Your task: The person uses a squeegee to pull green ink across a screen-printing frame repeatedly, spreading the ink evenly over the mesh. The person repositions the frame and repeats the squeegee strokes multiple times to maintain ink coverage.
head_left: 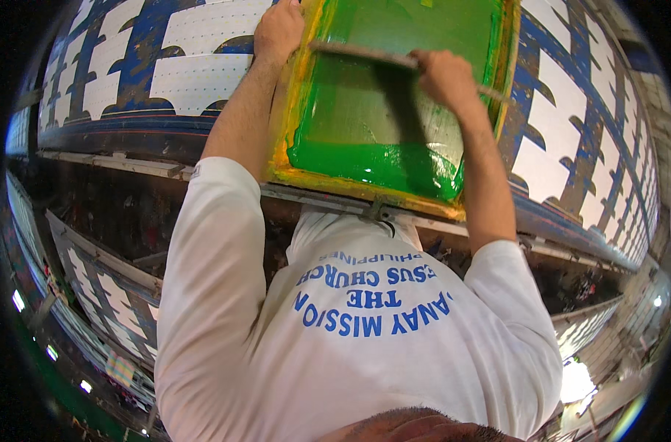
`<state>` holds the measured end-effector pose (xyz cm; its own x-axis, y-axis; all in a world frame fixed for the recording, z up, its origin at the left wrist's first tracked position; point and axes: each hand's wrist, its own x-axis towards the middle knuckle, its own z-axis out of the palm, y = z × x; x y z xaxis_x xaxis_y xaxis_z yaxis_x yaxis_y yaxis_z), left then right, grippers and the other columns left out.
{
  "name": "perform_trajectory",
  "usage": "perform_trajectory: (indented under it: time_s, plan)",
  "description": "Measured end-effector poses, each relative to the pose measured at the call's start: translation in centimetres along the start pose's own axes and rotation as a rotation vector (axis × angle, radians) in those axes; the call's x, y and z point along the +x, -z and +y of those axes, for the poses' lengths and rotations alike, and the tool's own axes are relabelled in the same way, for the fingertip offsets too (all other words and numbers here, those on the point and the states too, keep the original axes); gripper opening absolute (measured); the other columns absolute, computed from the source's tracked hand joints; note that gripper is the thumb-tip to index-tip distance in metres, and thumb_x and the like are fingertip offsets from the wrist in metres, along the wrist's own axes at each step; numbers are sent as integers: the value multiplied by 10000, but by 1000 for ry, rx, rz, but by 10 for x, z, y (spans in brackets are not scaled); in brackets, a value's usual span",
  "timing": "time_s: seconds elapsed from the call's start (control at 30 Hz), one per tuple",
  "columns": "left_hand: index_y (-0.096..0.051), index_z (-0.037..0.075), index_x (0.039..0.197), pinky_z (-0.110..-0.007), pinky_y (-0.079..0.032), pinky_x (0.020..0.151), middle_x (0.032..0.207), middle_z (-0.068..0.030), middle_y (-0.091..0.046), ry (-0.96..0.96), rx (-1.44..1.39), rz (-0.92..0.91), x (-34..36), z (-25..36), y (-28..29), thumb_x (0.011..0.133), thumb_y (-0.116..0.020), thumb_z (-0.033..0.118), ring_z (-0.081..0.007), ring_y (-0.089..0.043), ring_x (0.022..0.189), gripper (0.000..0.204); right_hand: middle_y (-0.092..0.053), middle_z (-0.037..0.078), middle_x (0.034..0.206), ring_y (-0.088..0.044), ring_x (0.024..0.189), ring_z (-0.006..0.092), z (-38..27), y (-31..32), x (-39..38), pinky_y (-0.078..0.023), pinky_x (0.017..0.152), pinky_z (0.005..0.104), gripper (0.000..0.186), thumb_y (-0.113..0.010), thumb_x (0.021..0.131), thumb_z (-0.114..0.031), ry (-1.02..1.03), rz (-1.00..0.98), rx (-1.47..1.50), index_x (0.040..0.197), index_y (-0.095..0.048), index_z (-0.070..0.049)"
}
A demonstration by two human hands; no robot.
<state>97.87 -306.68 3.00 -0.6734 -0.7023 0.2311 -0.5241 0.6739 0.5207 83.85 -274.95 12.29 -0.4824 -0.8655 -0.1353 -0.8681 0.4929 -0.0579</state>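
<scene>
A screen printing frame [282, 151] with yellow, ink-stained edges lies on the table in front of me. Glossy green ink [379, 163] pools along its near end, and a thinner green film covers the mesh farther up. My right hand [446, 79] is closed around a long, thin squeegee [361, 53], which spans the frame from side to side and casts a dark shadow on the mesh. At the frame's far left edge, my left hand [279, 31] is closed on the rim, its fingertips partly cut off by the picture's top.
White cut fabric pieces [199, 79] lie in rows on the long blue, stained table [140, 66], with more pieces [549, 136] to the right. A metal rail [114, 162] runs along the near edge. Behind me stands another table with white pieces [103, 283].
</scene>
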Motion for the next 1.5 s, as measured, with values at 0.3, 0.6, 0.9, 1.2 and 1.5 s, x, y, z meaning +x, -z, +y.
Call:
perform_trajectory:
  time_s: [0.3,0.6,0.9,1.2,1.5]
  plan:
    - [-695,108,1223,-575,-528,956,1178,-238,-739,87,-38,-99,-2,11,8,1092,-433,491,-471,-680,1134,482,-766,113,1161,-744,1030,327,-132,-44,-173,-609,846,451,554,-679,732,62,-116,111,219,1251,-743,-119]
    - [-682,162,1308,-550,-546,977,1221,-196,-754,93,-41,-151,-12,26,21,1065,-472,500,-430,-704,1155,466,-754,107,1006,-746,966,305,-132,-28,-183,-614,802,442,423,-712,782,-9,-80,120,156,1182,-777,-132]
    - [-672,158,1322,-521,-563,981,1220,-187,-759,190,20,-166,-12,38,30,994,-634,488,-402,-716,1158,467,-702,128,1300,-658,1219,334,-138,-40,-215,-542,1034,459,602,-760,734,10,7,89,271,1327,-708,-78]
    - [-717,147,1246,-513,-562,974,1169,-200,-770,229,38,-105,-16,50,35,962,-692,453,-412,-720,1130,419,-620,211,1467,-549,1392,405,-58,-24,-251,-462,1159,474,612,-860,858,-284,13,-84,779,1388,-677,-37]
    - [-737,153,1244,-492,-564,987,1185,-198,-770,243,55,-89,-16,49,35,950,-712,466,-406,-721,1137,431,-651,241,1344,-645,1221,415,71,-72,-257,-528,1033,479,582,-836,919,-236,-543,355,642,1409,-626,-3]
